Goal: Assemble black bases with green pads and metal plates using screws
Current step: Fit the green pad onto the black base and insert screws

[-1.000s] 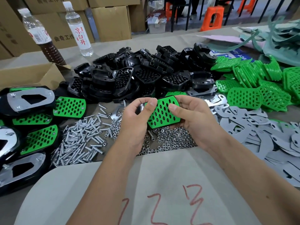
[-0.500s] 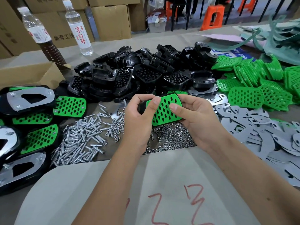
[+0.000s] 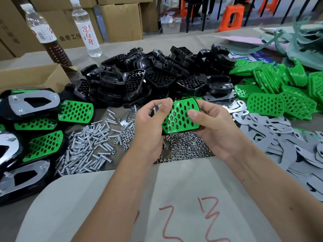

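Both hands hold one green pad [image 3: 180, 117] seated on a black base, raised above the table, tilted toward the camera; black shows through the pad's holes and at its edges. Left hand [image 3: 150, 123] grips the pad's left edge, fingers curled, thumb on the top-left corner; a bit of shiny metal shows just behind that thumb, can't tell what it is. Right hand [image 3: 212, 126] grips the right edge, thumb [image 3: 193, 113] pressed flat on the green face, other fingers wrapped behind the base.

Directly under the hands: pile of nuts [image 3: 185, 147]; left of the left hand: loose screws [image 3: 89, 145] scattered in a heap; further left: finished assemblies [image 3: 43, 144] with green pads and metal plates on black bases, stacked against each other. Beyond the hands: big heap of black bases [image 3: 157, 79]; right of and beyond the right hand: heap of green pads [image 3: 279, 88]; right of the right hand, nearer: grey metal plates [image 3: 288, 142] spread overlapping. Below the forearms: grey sheet [image 3: 174, 198] with red marks on it. Far left beyond the hands: two bottles [image 3: 85, 27], cardboard box [image 3: 31, 77] beside them.
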Available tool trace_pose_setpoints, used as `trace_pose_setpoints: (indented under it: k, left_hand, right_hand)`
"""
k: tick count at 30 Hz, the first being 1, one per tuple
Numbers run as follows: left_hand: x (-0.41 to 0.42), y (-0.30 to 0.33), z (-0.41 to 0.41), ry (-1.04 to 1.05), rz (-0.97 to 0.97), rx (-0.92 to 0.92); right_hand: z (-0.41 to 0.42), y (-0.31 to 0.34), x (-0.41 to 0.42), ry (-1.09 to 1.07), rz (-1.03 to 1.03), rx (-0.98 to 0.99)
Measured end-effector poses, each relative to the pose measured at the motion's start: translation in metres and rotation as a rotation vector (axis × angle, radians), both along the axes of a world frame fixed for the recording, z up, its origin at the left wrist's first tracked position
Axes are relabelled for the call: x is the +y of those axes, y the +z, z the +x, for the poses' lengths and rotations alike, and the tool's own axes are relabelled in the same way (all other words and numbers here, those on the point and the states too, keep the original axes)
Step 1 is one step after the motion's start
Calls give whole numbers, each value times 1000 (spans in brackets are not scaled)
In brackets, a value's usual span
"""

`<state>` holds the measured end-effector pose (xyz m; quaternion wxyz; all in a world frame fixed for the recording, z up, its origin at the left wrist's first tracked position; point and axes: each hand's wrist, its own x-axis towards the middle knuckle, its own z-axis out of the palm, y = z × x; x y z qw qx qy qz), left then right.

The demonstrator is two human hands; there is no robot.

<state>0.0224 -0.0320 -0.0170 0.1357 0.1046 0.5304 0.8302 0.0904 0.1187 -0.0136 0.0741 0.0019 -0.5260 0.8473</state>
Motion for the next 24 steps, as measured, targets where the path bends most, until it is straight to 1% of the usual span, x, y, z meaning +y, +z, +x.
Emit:
trace_pose_setpoints:
  k: [2,3,7,9,12,14,20,22,24]
  left_hand:
    - [-2,2,0,-56,45,-34]
    - [-1,2,1,-42,52,-45]
    - [9,-4,6,188,32,-54]
    - [10,-8,6,229,23,-16]
    - [9,-12,4,218,-57,77]
    - [10,-12,4,189,-145,135]
    - [7,-14,2,148,-333,327]
    - [8,-13,1,120,-339,322]
    - [8,-13,1,112,-318,288]
  right_hand:
    - [-1,0,-1,-1,20,9]
    - [-2,-1,-2,-14,24,13]
    - [-8,-4,-9,-104,-32,13]
    - [-10,-6,-10,-139,-17,17]
    - [-11,-9,-7,-220,22,26]
    - [-11,-12,-5,-269,103,36]
    - [-11,-13,-4,-288,324,141]
    - [-11,-14,-5,-298,370,148]
    - [-12,-15,-6,-308,375,113]
